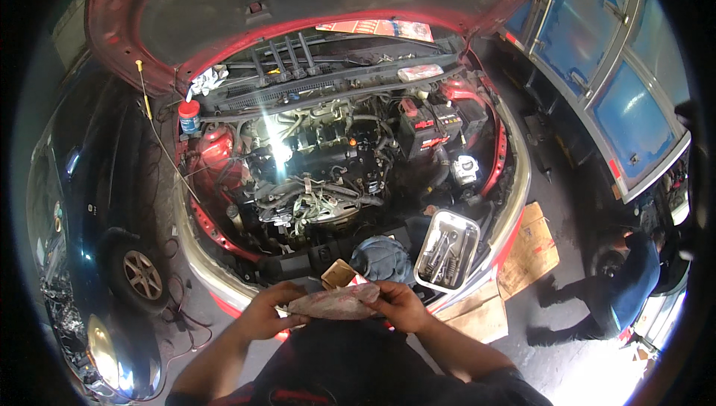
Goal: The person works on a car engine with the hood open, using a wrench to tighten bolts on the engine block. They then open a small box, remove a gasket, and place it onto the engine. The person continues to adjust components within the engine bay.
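Both my hands hold a long crumpled pinkish plastic bag (333, 304) in front of my chest. My left hand (270, 313) grips its left end and my right hand (399, 305) grips its right end. Just behind the bag stands a small open cardboard box (338, 272) on the car's front edge. Beyond it lies the open engine bay (321, 175) of a red car, its hood (298, 3) propped up overhead.
A metal tray of wrenches and sockets (446, 248) sits on the front right of the bay, beside a blue cloth (382, 257). A dark car (89, 204) stands left. Flattened cardboard (529, 249) lies on the floor right, where another person (626, 279) crouches.
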`<state>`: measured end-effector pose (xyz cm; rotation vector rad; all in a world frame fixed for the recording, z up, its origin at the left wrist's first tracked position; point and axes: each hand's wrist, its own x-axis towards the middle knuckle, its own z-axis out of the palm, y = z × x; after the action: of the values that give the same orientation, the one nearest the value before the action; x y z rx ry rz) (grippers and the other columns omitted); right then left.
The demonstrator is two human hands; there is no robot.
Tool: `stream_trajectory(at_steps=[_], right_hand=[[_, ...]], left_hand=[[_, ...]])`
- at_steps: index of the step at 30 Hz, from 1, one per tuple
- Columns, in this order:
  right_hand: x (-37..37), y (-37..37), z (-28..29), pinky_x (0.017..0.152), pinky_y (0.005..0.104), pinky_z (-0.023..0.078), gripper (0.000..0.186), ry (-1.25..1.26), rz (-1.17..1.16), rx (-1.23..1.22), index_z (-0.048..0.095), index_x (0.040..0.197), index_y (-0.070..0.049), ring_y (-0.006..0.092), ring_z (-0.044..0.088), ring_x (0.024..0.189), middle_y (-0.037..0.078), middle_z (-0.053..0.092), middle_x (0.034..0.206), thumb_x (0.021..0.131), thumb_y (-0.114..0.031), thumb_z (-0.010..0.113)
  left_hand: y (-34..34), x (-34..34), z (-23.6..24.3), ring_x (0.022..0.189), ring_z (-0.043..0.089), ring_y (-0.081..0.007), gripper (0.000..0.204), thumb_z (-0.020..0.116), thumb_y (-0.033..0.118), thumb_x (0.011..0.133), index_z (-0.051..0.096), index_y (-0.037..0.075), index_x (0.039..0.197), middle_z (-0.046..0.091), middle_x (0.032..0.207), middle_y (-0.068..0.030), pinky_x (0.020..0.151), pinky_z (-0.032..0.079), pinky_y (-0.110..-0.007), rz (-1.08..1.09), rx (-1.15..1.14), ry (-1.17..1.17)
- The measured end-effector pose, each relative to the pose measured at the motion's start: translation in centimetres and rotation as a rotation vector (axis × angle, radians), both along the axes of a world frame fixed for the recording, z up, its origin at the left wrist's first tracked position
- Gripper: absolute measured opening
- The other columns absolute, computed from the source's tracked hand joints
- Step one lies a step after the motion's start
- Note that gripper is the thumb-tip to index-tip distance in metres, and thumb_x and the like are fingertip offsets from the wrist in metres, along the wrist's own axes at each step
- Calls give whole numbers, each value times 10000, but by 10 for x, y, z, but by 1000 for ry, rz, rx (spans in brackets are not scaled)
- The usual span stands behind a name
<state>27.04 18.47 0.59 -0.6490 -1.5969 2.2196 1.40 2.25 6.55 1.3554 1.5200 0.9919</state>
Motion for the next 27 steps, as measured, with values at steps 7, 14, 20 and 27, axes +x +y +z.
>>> stream_trajectory(at_steps=[7, 14, 20, 27], right_hand=[[4, -14, 40, 1000, 493, 472, 744, -326, -48, 1045, 411, 1469, -92, 399, 582, 1175, 211, 587, 1288, 848, -291, 768], [-11, -6, 50, 903, 425, 500, 326, -315, 558, 955, 664, 1159, -109, 291, 654, 1057, 111, 684, 1080, 926, -337, 670], [-13, -13, 48, 874, 445, 515, 280, -396, 472, 749, 676, 1125, -100, 319, 665, 978, 119, 695, 1028, 944, -312, 649], [-17, -9, 42, 889, 447, 524, 332, -309, 420, 1004, 629, 1199, -67, 359, 662, 1022, 152, 692, 1087, 965, -302, 617]], left_hand=[[-7, 21, -21, 1069, 624, -164, 381, 617, 266, 994, 662, -28, 1232, 713, 1134, -106, 960, 470, -322, 209, -379, -334], [1, 22, 3, 1052, 615, -236, 314, 672, 317, 949, 709, 44, 1100, 656, 1093, -125, 930, 485, -360, 164, -308, 95], [-3, 16, -1, 1148, 552, -383, 306, 709, 310, 915, 720, 65, 1098, 565, 1221, -211, 953, 468, -449, -104, 173, 498], [1, 22, -49, 1021, 624, -351, 433, 579, 404, 990, 711, -1, 1064, 642, 1067, -198, 926, 487, -408, 100, -551, -43]])
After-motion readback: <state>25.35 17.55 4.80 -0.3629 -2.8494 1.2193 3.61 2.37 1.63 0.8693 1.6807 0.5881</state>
